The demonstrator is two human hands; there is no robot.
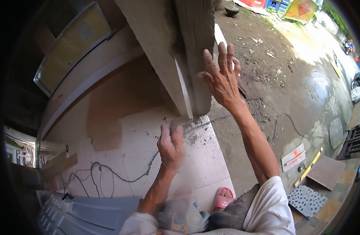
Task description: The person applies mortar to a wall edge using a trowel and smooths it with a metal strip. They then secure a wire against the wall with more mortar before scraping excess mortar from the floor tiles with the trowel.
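Observation:
A cement-plastered pillar (195, 35) rises in front of me, with a narrow white strip (182, 88) running down its near face to the floor. My right hand (225, 80) is open, fingers spread and raised beside the pillar's right edge, overlapping a white strip (219, 35) there. Low near the pillar's foot, my left hand (171, 147) is closed, its fingers dusty with cement. A grey patch shows between its fingertips; I cannot tell what it grips. Grey mortar crumbs (193, 137) lie on the pale tiled floor (140, 137) by the pillar base.
A dark cable (125, 180) crosses the tiles. Grey panel (101, 213) lies lower left. On the right are a white float (293, 157), a yellow spirit level (310, 166), a brown tile (326, 172) and a mosaic tile (307, 200). Rubble (262, 47) litters the dirt outside.

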